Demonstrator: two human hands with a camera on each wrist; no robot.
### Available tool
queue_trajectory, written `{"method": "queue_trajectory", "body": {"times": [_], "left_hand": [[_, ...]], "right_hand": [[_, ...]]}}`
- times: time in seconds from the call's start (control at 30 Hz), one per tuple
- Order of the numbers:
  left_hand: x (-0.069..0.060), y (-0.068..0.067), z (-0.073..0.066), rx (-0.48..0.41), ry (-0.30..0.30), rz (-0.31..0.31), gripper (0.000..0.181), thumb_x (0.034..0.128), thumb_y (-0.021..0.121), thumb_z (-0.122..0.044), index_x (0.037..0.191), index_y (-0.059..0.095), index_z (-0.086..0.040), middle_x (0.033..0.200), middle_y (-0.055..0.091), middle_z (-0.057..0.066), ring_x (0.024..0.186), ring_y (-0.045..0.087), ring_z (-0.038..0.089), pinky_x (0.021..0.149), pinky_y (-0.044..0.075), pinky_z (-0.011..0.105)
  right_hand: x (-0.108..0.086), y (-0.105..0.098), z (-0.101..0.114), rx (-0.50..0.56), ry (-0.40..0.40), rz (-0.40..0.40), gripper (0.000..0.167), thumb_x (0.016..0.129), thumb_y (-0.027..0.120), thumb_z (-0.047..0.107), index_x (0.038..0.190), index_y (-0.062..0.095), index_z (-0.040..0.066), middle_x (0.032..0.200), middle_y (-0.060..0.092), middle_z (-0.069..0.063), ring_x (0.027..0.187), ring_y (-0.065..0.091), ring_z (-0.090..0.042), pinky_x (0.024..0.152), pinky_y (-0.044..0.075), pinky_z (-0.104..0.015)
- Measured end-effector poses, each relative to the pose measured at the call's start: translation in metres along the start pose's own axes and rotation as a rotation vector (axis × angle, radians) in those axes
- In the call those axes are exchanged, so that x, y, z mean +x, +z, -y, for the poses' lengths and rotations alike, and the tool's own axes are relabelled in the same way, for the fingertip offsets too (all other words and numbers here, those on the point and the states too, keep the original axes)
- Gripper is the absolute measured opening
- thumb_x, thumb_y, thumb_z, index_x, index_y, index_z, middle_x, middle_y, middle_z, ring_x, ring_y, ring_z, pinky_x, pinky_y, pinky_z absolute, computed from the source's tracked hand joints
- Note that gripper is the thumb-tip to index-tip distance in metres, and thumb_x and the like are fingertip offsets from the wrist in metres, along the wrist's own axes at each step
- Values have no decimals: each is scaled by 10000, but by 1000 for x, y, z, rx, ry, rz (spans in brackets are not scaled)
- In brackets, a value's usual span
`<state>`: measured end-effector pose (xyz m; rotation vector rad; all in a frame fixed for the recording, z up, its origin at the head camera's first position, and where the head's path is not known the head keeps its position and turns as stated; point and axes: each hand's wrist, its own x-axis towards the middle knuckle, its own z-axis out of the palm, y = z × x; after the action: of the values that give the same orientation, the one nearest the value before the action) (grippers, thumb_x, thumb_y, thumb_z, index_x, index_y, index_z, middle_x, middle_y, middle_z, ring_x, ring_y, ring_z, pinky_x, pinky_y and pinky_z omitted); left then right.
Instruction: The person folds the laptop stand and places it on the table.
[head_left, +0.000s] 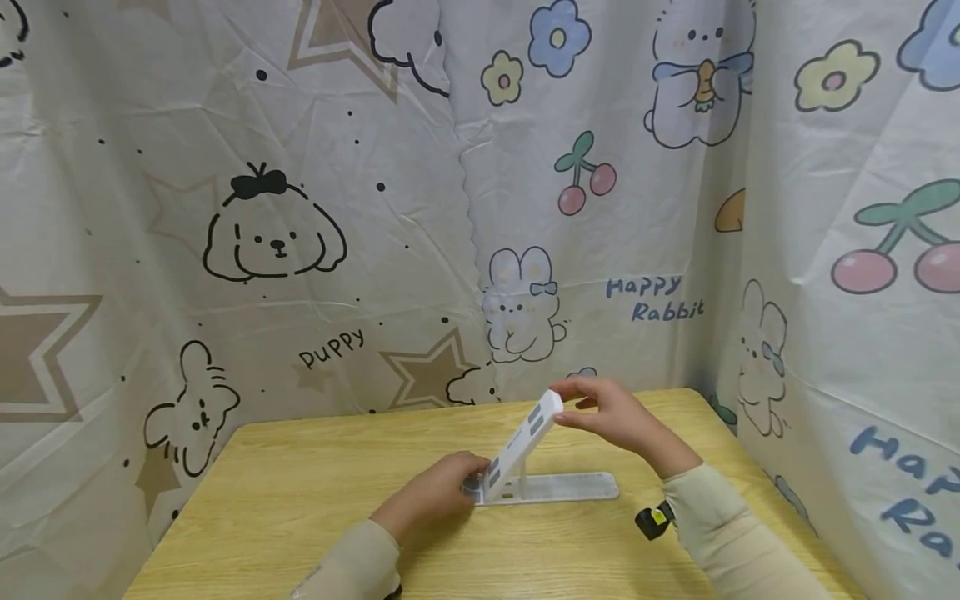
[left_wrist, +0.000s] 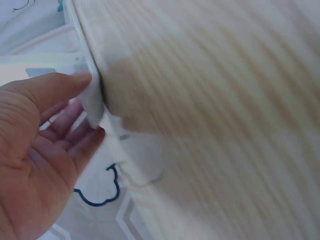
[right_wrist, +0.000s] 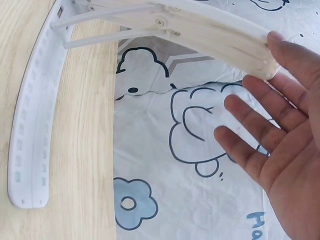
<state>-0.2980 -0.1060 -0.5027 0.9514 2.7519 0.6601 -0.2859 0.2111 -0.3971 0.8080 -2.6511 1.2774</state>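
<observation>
A white hinged folding stand (head_left: 522, 443) is on the wooden table, its upper panel tilted up to the right over a long flat base (head_left: 573, 487). Grey pads show on the panel's face. My right hand (head_left: 613, 417) pinches the panel's raised end between thumb and index finger; in the right wrist view the other fingers are spread loosely. Thin struts (right_wrist: 110, 39) join panel and base (right_wrist: 32, 130). At the hinged end, my left hand (head_left: 438, 490) holds the base's left end with thumb and fingers, as the left wrist view shows, and partly covers it.
The yellow wood-grain table (head_left: 315, 467) ends at a back edge close behind the stand. A printed cloth curtain (head_left: 360, 208) surrounds it at the back and sides. A small black device (head_left: 654, 522) sits at my right wrist.
</observation>
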Motion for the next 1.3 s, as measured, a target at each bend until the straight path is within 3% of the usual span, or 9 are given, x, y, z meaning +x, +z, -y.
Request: {"method": "queue_trajectory", "body": {"times": [0.2,0.37,0.53,0.7,0.93,1.07,1.3], "left_hand": [[2,-4,-23,-119,-53,-102,610,894,812,-281,1430,583,-99,1364,628,66,1208,616,261,1007,544,451],[3,-12,-51,-202,-11,-227,652,913,789,-362,1466,545,-117,1433,591,54,1250,602,257,1026,532,477],[6,-19,-75,-212,35,-304,629,924,775,-368,1465,549,-142,1420,604,32,1250,598,248,1036,525,472],[14,-23,-93,-184,52,-356,631,927,773,-366,1478,542,-163,1431,595,15,1284,583,234,1062,516,456],[23,-28,-107,-175,16,-403,613,936,770,-310,1489,532,-194,1473,554,12,1276,574,214,1035,532,456],[28,-31,-112,-171,0,-404,601,942,763,-288,1486,534,-177,1456,570,34,1265,585,219,1027,537,443],[32,-34,-119,-174,17,-397,595,939,767,-229,1481,540,-136,1416,596,54,1228,600,210,1029,540,424]], "right_hand": [[-8,-4,-16,45,-30,37,503,928,774,316,1382,625,159,1323,669,-15,1216,625,-302,1031,514,-558],[-19,-6,-36,7,4,30,518,936,762,322,1404,610,159,1404,627,-51,1307,566,-342,1090,454,-604],[-34,-5,-62,-39,45,12,559,899,788,393,1398,618,206,1511,543,-67,1422,442,-416,1120,366,-693],[-47,-1,-91,-34,99,59,554,886,799,385,1385,633,209,1570,481,-74,1470,364,-437,1125,317,-729],[-55,9,-118,57,178,187,584,878,812,251,1393,617,56,1597,427,-149,1489,297,-479,1170,235,-721],[-58,13,-123,85,201,231,581,872,813,211,1385,614,24,1615,383,-183,1496,262,-494,1185,193,-715],[-63,19,-130,86,238,265,526,832,834,174,1326,679,79,1635,359,-156,1517,192,-500,1189,112,-732]]}}
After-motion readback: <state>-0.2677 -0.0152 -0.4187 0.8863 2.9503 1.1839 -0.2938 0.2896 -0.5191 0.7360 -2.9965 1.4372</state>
